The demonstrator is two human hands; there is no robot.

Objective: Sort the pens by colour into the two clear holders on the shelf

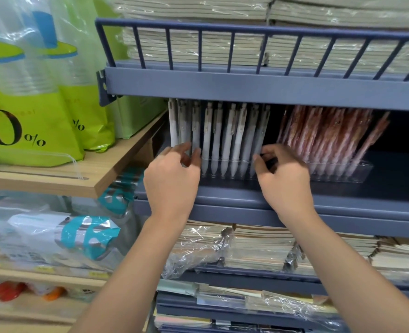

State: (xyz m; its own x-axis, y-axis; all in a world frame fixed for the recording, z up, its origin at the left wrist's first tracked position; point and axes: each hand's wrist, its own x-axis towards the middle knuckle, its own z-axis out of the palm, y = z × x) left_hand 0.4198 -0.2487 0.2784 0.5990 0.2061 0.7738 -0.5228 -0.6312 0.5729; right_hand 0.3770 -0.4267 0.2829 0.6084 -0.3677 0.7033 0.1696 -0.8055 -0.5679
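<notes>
The left hand (172, 174) curls thumb and fingers round a pen at the left end of the white pens (227, 140), pinching it. The right hand (285, 174) has its fingers curled at the row's right end, touching the last pens; whether it grips one I cannot tell. The white pens stand upright in the left holder (219, 176) on the shelf (246, 195). On the shelf's right half the red pens (330, 133) lean in the right holder (364, 169). Wrapped notebooks (258, 248) lie below the shelf, and green packs (30, 116) stand to its left.
</notes>
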